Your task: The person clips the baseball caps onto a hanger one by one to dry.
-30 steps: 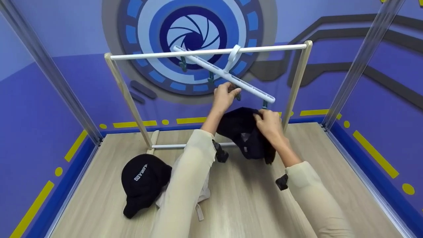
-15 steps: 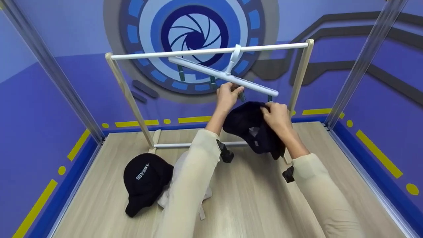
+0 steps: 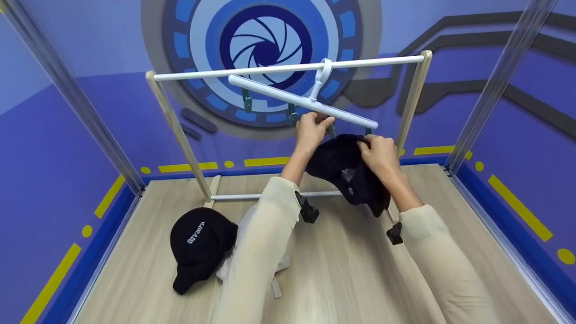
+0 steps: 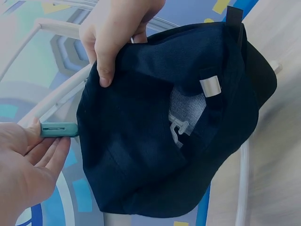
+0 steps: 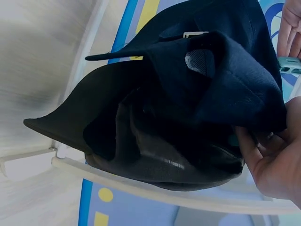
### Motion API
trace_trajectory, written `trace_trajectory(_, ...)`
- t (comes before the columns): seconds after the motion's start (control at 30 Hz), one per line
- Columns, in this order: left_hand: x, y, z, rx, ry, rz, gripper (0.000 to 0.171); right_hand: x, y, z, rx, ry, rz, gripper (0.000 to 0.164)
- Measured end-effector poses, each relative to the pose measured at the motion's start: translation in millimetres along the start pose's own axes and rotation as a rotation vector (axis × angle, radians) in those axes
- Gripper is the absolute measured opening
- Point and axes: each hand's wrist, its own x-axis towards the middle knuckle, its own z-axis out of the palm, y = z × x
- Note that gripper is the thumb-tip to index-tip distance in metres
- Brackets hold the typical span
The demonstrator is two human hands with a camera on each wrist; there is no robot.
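My left hand (image 3: 309,132) pinches a green clip (image 4: 59,129) between thumb and fingers, below the white hanger (image 3: 270,91). In the left wrist view the clip's end is right at the edge of a dark navy cap (image 4: 127,117). My right hand (image 3: 380,155) grips this cap by its edge, thumb on the near side. The cap hangs tilted, its hollow inside and strap buckle facing me. Behind it, in the right wrist view, shows a second, black cap (image 5: 160,162), its brim pointing left; the head view mostly hides it.
The hanger hooks over the white rail (image 3: 202,74) of a wooden-sided rack, with more green clips (image 3: 247,101) along it. On the table at left lie a black cap (image 3: 198,243) with white lettering and a light cap (image 3: 281,263), partly under my left sleeve.
My right hand has raised the navy cap and brought it slightly right, nearer the hanger. The hanger has swung, its right end higher and left end lower. My left hand keeps to the clip.
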Motion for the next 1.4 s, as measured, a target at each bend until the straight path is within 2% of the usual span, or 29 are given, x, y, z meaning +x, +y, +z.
trace_trajectory(0.2,-2.2,-1.3,-1.3,0.017,0.019,0.003,0.024,-2,-5,8,0.007,-0.022,0.004,0.022)
trace_trajectory(0.4,-2.1,-1.4,-4.7,0.001,0.040,0.010,0.023,0,-11,10,0.069,-0.044,0.024,0.023)
trace_trajectory(0.6,-2.4,0.8,-5.3,0.074,0.046,0.031,0.025,2,-21,9,0.110,-0.020,0.014,0.022)
trace_trajectory(0.73,-2.4,1.1,-5.3,0.081,0.040,0.037,0.024,4,-27,8,0.153,0.004,-0.003,0.022)
trace_trajectory(0.97,-4.7,-1.5,-6.5,0.097,0.036,0.064,0.025,4,-29,8,0.173,-0.008,0.012,0.022)
trace_trajectory(1.4,-10.8,-5.5,-9.4,0.084,-0.005,0.107,0.039,-2,-25,8,0.214,-0.030,-0.001,0.028)
